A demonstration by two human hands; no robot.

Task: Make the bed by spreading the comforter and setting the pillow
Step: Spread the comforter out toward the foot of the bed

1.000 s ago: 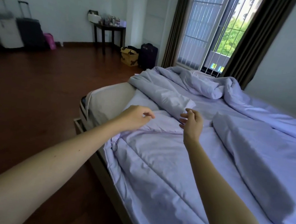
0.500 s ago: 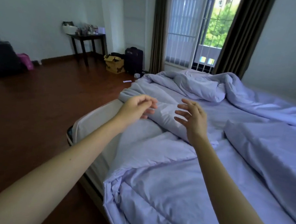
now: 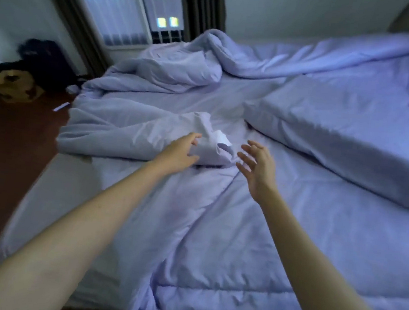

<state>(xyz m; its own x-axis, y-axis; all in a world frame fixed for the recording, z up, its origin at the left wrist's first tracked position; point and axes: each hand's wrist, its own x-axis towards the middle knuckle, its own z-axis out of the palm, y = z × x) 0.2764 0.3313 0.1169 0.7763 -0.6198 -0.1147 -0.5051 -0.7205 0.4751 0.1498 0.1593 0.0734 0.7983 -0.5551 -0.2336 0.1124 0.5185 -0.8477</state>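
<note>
1. The comforter (image 3: 253, 235) lies rumpled across the bed (image 3: 49, 201), its folded corner (image 3: 209, 145) between the two hands.
2. The left hand (image 3: 178, 152) touches the corner's near side, fingers spread and curled, not closed on the fabric.
3. The right hand (image 3: 257, 168) hovers just right of the corner, fingers apart, holding nothing.
4. The comforter is pale lilac, quilted and creased, bunched toward the window (image 3: 128, 8) and folded back in a thick roll at right.

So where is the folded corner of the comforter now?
In the head view, the folded corner lies mid-bed, between the left hand and the right hand.
</note>
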